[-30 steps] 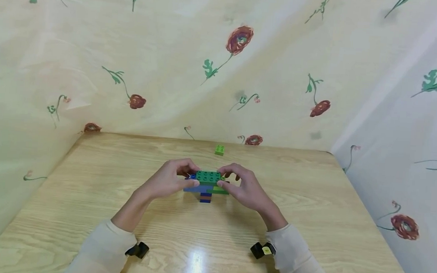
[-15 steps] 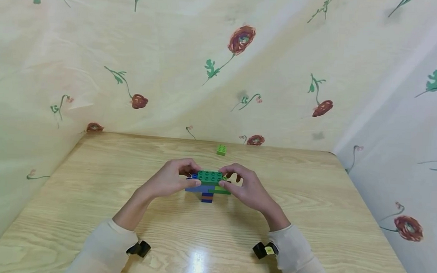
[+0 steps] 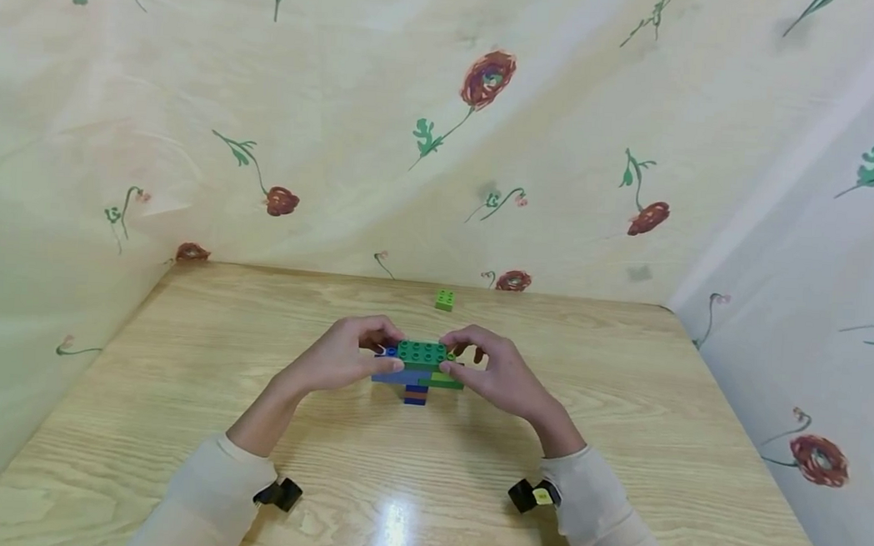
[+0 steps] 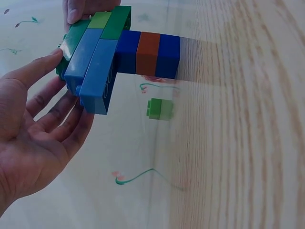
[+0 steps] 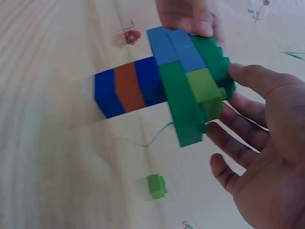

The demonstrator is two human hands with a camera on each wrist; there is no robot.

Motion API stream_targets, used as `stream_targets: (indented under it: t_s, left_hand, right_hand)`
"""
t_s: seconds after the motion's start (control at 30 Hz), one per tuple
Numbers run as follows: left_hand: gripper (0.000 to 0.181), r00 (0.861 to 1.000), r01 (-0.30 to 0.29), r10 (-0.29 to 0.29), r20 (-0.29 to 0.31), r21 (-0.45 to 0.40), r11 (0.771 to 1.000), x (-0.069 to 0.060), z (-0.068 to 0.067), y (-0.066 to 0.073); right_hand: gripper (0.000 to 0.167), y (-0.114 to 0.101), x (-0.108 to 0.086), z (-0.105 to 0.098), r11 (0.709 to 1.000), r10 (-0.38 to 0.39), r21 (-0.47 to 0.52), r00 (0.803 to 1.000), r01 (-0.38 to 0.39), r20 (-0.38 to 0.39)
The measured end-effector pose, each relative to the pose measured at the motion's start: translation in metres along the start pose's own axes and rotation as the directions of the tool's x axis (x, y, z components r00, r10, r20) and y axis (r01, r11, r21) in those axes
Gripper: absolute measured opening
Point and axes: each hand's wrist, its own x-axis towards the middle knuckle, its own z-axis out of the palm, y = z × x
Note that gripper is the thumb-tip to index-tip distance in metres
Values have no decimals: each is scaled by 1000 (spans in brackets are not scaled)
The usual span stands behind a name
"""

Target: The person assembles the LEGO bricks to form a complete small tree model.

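A T-shaped build of toy bricks stands on the table in the head view. Its narrow column (image 4: 148, 54) is blue, orange and blue from the table up. Wider layers sit above: a blue brick (image 4: 99, 71) beside a green one (image 5: 181, 105), then another blue brick beside a lime brick (image 5: 206, 88). A dark green studded brick (image 3: 422, 353) lies across the top. My left hand (image 3: 337, 357) pinches its left end between thumb and fingers. The right hand (image 3: 500, 379) pinches the opposite end the same way. Some fingertips are hidden behind the bricks.
A loose lime green brick (image 3: 444, 299) lies on the wooden table (image 3: 199, 359) behind the build, near the back edge. A flower-printed sheet (image 3: 340, 133) rises behind the table and along its sides. Black wrist cameras (image 3: 286, 494) hang under both sleeves.
The head view has shifted very slightly, so the scene sits a little further right. Both hands stay on the green top brick, and the build looks unchanged.
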Motion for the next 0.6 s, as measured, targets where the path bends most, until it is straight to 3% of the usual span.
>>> stream_targets:
  t_s: [0.27,0.6]
  left_hand:
    - [27,1000,4,-4,-3,-10,1000,-1,1,-1]
    - [27,1000,-7,7,-9,15,1000,-1,1,0]
  right_hand:
    - [22,5,11,-18,1000,-2,-16,996,4,89]
    - [22,25,39,-38,995,102,-10,995,-101,20]
